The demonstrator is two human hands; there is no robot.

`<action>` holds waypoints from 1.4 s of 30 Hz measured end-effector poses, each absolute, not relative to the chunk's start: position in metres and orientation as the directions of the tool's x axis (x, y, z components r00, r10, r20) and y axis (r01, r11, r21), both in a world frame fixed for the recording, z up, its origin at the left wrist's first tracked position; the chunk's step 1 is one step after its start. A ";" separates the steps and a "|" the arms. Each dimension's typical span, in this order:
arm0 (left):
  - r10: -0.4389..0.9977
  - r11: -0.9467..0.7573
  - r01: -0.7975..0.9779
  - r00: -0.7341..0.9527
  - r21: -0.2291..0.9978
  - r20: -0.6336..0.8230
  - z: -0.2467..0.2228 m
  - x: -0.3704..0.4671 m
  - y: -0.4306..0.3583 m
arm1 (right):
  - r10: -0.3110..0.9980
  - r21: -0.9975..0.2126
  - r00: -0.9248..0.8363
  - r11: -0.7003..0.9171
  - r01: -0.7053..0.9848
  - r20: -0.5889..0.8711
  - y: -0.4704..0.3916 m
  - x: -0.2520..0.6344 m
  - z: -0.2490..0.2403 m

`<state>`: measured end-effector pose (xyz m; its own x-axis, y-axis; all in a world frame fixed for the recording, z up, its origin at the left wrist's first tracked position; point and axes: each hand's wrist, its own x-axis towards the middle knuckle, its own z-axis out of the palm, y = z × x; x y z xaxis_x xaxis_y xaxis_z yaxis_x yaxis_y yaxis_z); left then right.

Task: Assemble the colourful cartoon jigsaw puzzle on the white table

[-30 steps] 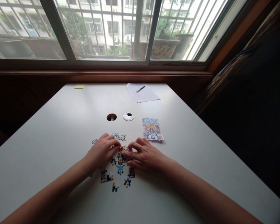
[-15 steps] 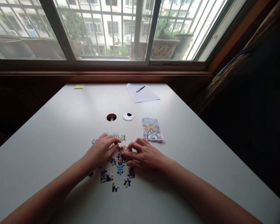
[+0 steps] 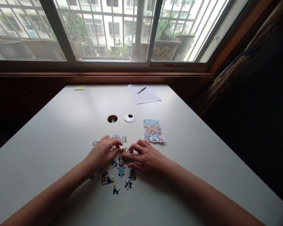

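Note:
Loose and joined jigsaw puzzle pieces (image 3: 121, 171) lie in a cluster on the white table. My left hand (image 3: 105, 149) bends over the cluster's left side, thumb and fingers closed around the edges of a small piece that they mostly hide. From the right, my right hand (image 3: 145, 155) grips pieces at the middle, its index finger on them and its thumb lower down. A joined corner section (image 3: 107, 178) lies near me, with a single piece (image 3: 116, 189) and a dark blue piece (image 3: 128, 184) beside it. Several pale blue pieces (image 3: 118, 137) sit beyond my hands.
A printed picture sheet (image 3: 153, 130) lies right of the pieces. Farther back are a cable hole (image 3: 112, 119), a round grommet (image 3: 129, 118), papers (image 3: 145, 96) with a pen (image 3: 141, 90), and yellow sticky notes (image 3: 80, 87). A barred window stands behind the table.
Both hands stay almost still over the puzzle pieces. The view shifts very slightly; no piece has visibly changed place.

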<state>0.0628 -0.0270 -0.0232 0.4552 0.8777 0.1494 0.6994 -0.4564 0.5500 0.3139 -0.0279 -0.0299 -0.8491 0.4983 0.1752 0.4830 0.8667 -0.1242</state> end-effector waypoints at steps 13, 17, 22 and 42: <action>0.891 -0.425 0.690 0.433 0.586 0.136 -0.022 0.062 -0.027 | 0.493 -0.121 -0.850 0.870 0.478 0.184 -0.027 0.314 -0.032; 0.895 -0.417 0.687 0.423 0.595 0.140 -0.023 0.061 -0.026 | 0.494 -0.122 -0.849 0.869 0.479 0.187 -0.027 0.314 -0.033; 0.893 -0.423 0.683 0.424 0.595 0.149 -0.024 0.060 -0.026 | 0.492 -0.129 -0.849 0.871 0.475 0.194 -0.028 0.314 -0.032; 0.921 -0.365 0.713 0.372 0.598 0.119 -0.022 0.062 -0.028 | 0.501 -0.138 -0.846 0.865 0.482 0.181 -0.028 0.314 -0.032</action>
